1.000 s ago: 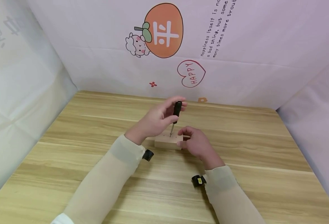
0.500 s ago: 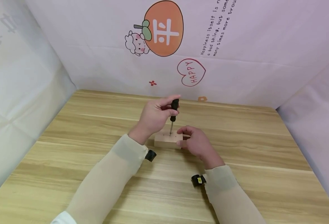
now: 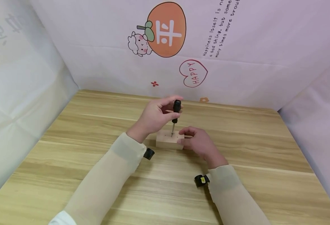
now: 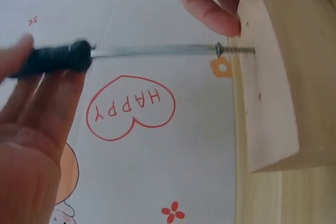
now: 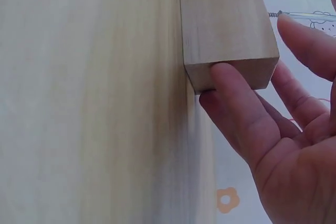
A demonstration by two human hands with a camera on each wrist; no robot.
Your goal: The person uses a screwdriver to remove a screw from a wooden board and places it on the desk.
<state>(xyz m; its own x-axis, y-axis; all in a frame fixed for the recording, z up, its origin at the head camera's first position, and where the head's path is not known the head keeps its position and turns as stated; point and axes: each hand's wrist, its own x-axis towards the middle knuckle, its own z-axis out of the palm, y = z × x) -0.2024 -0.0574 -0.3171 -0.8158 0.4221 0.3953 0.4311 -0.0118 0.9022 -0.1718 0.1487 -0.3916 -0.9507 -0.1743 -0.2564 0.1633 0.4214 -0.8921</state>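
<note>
My left hand holds the black handle of a screwdriver, thumb and fingers about the grip. The screwdriver stands nearly upright above a pale wooden block. In the left wrist view its steel shaft meets the head of a screw, whose tip is in the block's top face; much of the thread shows above the wood. Small holes dot that face on both sides of the screw. At the block's right end, my right hand steadies it, and the right wrist view has fingertips against the end face.
The block lies on a wood-grain table towards its far side. Behind stands a white printed cloth with a red heart and an orange fruit; cloth also hangs at both sides. Small black cameras sit at the wrists.
My left fingers have loosened and closed again around the screwdriver handle, and its top has swayed slightly. My right hand and the block have stayed in place.
</note>
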